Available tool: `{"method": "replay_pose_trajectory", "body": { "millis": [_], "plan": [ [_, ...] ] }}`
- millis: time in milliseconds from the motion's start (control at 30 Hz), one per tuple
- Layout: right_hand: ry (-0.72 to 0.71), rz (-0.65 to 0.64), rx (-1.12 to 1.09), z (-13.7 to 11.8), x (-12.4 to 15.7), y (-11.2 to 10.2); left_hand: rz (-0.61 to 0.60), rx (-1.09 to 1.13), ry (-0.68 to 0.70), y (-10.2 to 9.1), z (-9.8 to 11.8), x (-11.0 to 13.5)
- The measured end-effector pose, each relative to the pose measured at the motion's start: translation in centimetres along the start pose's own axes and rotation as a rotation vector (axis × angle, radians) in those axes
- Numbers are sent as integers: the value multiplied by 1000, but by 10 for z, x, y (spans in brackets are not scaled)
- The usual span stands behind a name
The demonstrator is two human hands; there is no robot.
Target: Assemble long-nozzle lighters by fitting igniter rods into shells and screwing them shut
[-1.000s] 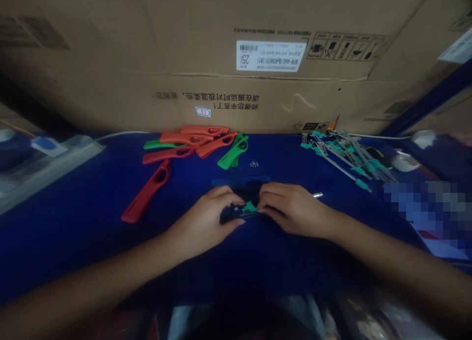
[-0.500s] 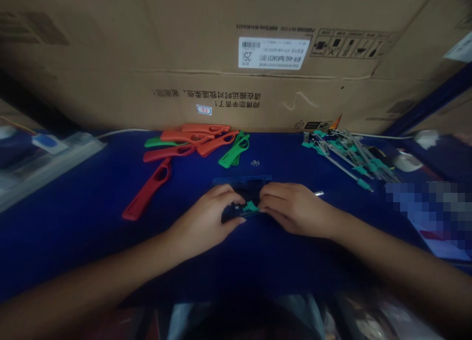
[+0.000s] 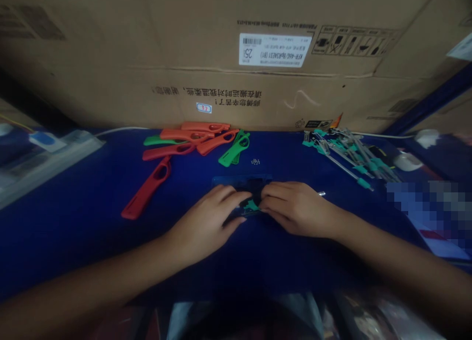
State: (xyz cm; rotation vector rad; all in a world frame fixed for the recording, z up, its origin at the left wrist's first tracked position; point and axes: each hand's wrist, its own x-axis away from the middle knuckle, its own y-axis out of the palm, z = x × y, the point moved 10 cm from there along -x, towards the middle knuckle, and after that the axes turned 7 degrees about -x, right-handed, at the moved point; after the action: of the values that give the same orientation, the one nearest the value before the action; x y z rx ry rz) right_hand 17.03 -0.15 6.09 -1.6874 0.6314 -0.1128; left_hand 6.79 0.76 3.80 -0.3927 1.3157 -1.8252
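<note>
My left hand (image 3: 207, 223) and my right hand (image 3: 295, 207) meet at the middle of the blue table (image 3: 73, 217). Both press with closed fingers on a dark blue plastic piece (image 3: 243, 183) that lies flat. A small teal part (image 3: 252, 205) shows between the fingertips of the two hands. A thin metal pin tip (image 3: 321, 194) sticks out to the right behind my right hand. Most of the dark piece is hidden under my fingers.
Several red and green plastic handles (image 3: 191, 143) lie at the back left, one red handle (image 3: 146, 191) nearer. A pile of metal rods with teal ends (image 3: 348, 155) is at the back right. A large cardboard box (image 3: 236, 54) walls off the back.
My left fingers have slid forward over the dark piece, covering more of it. My right hand has barely moved.
</note>
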Motion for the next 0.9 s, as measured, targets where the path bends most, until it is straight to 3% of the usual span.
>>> {"method": "replay_pose_trajectory", "body": {
  "millis": [900],
  "plan": [
    [-52,40,57,-8,1,-8,27,-27,55,-2,8,1]
  ]
}}
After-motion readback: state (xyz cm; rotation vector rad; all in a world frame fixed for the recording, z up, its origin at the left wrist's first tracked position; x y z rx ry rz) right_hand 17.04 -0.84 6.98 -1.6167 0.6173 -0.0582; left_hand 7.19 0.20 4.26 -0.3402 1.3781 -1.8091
